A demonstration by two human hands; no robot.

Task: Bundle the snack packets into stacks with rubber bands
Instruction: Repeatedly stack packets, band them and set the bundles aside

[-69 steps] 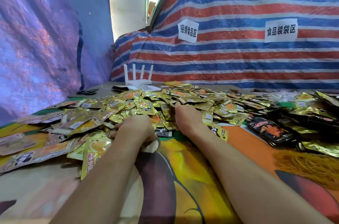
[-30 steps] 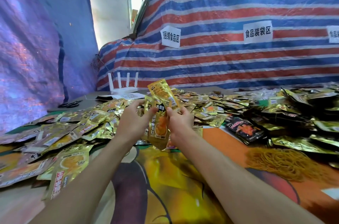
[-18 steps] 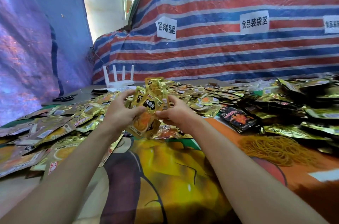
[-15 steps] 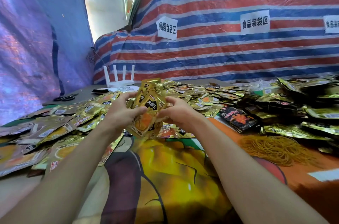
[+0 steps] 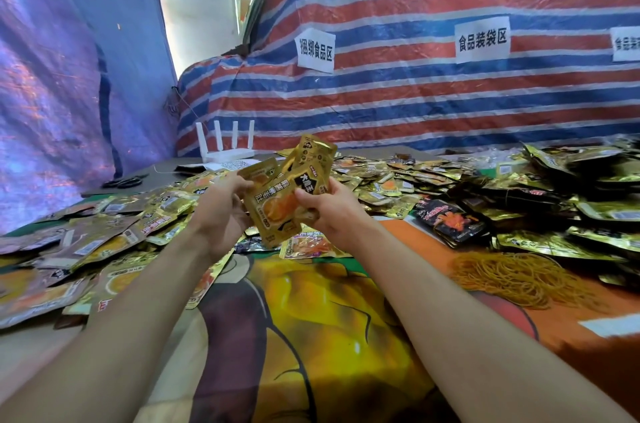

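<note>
Here we see a handful of gold snack packets [image 5: 284, 204] held up between both hands, in the air in front of the white router [image 5: 225, 148] and nearer to us than it. The left hand [image 5: 221, 211] curls round the handful's left edge; the right hand [image 5: 332, 211] pinches its right edge, thumb on the front packet. The packets are fanned, one tilting up above the rest.

Loose packets [image 5: 381, 176] lie spread over the table from just in front of the router out to both its sides. Right of the router and nearer us lie black packets [image 5: 450, 220] with a red print, and nearer again a tangle of yellow rubber bands [image 5: 519, 278] rests on the printed tablecloth [image 5: 329, 318]. Left of the router lie black scissors [image 5: 123, 181]. Behind the router hangs a striped tarp [image 5: 415, 103] bearing paper signs [image 5: 316, 50].
</note>
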